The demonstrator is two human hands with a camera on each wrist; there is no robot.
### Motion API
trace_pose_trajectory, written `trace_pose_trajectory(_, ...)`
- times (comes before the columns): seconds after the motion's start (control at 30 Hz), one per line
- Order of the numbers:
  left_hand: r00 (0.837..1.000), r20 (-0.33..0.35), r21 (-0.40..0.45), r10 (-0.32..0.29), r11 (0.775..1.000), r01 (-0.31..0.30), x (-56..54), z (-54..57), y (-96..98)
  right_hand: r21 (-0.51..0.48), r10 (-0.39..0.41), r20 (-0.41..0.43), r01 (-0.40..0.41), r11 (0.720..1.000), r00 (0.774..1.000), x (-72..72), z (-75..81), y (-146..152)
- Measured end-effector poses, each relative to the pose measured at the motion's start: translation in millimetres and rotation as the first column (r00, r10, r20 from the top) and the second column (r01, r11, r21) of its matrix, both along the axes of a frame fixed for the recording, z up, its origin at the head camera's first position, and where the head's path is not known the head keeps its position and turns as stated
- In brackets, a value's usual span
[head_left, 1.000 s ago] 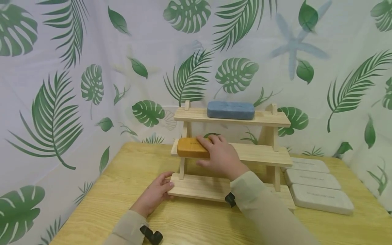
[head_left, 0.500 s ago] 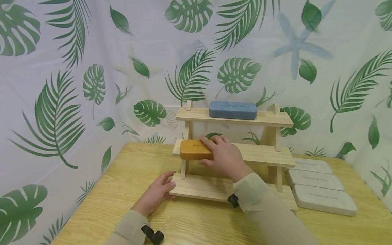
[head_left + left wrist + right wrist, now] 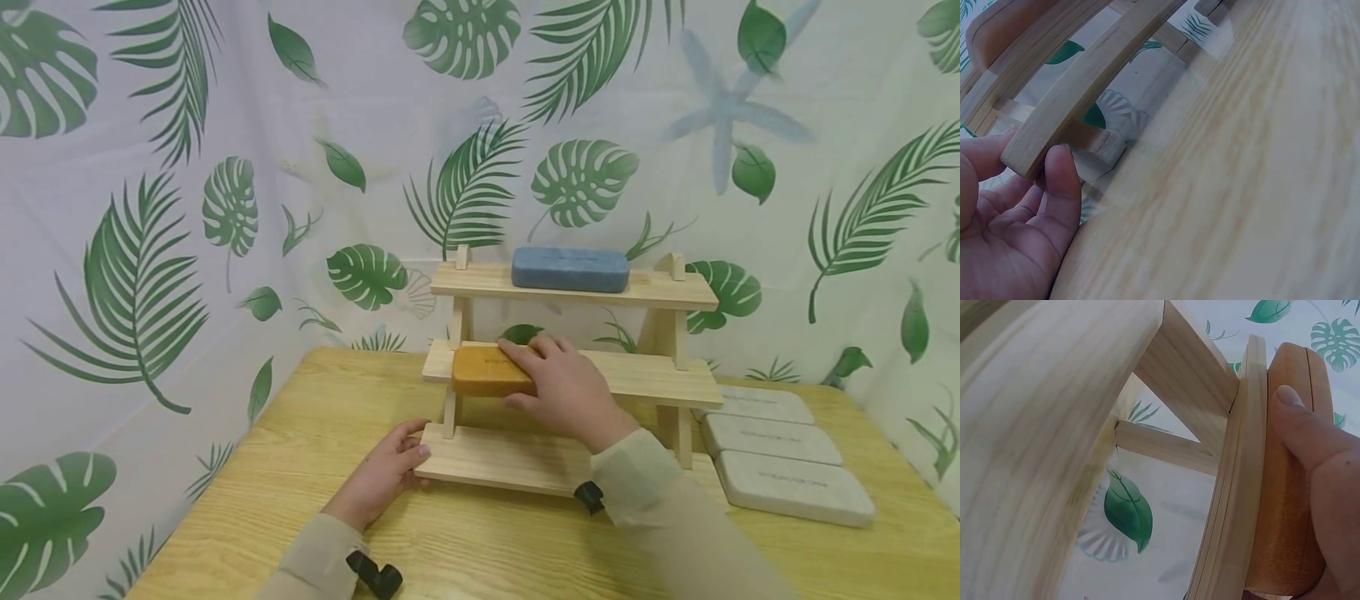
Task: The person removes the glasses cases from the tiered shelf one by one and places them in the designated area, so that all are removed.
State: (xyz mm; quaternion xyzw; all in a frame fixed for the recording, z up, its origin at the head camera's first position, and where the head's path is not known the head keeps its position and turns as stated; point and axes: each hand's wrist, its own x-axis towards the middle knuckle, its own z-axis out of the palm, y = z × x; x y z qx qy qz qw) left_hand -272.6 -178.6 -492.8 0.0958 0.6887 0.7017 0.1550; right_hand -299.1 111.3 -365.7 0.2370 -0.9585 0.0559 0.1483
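A three-tier wooden display stand (image 3: 652, 377) stands on the table. On its middle tier, toward the left end, sits an orange glasses case (image 3: 487, 372). My right hand (image 3: 566, 387) grips the case's right part, fingers over the top and thumb at the front. The right wrist view shows that thumb pressed along the orange case (image 3: 1285, 506), which has a seam near its edge. My left hand (image 3: 381, 475) pinches the left end of the bottom tier (image 3: 1079, 94) between thumb and fingers. On the top tier lies a blue glasses case (image 3: 570, 269).
Several pale cases with printed lettering lie in a row right of the stand, the nearest pale case (image 3: 795, 487) beside the bottom tier. The yellow wood-grain table (image 3: 292, 425) reaches back to a leaf-printed curtain (image 3: 315, 208). Small upright pegs (image 3: 462, 257) stick up from the top tier.
My right hand has slid the orange glasses case a little to the right along the middle tier. My left hand keeps its hold on the bottom tier's end. The view shifted slightly.
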Motion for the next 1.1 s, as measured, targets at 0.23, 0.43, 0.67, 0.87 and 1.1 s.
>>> trace_pose_trajectory(0.23,1.0,0.001,0.02,-0.003,1.0,0.003,-0.3,-6.3,0.8,0.003,0.048,-0.044,-0.048,0.999,0.998,13.0,-4.4,18.0)
trace_pose_trajectory(0.43,1.0,-0.005,0.024,-0.005,1.0,0.005,0.4,-4.4,0.5,-0.005,0.093,-0.072,-0.093,0.996,0.993,24.2,-7.6,41.0)
trace_pose_trajectory(0.67,1.0,-0.007,0.015,-0.003,1.0,0.003,-1.0,-1.0,0.8,0.006,0.101,-0.089,-0.101,0.995,0.991,30.2,-2.2,58.6)
trace_pose_trajectory(0.87,1.0,0.001,0.009,0.002,1.0,-0.002,-0.5,-1.2,0.7,-0.005,0.094,-0.068,-0.095,0.995,0.993,32.6,-3.2,71.9)
trace_pose_trajectory(1.1,1.0,0.005,0.01,0.01,1.0,-0.01,-0.5,-1.8,0.2,-0.033,0.091,-0.063,-0.094,0.995,0.994,35.2,-5.0,87.7)
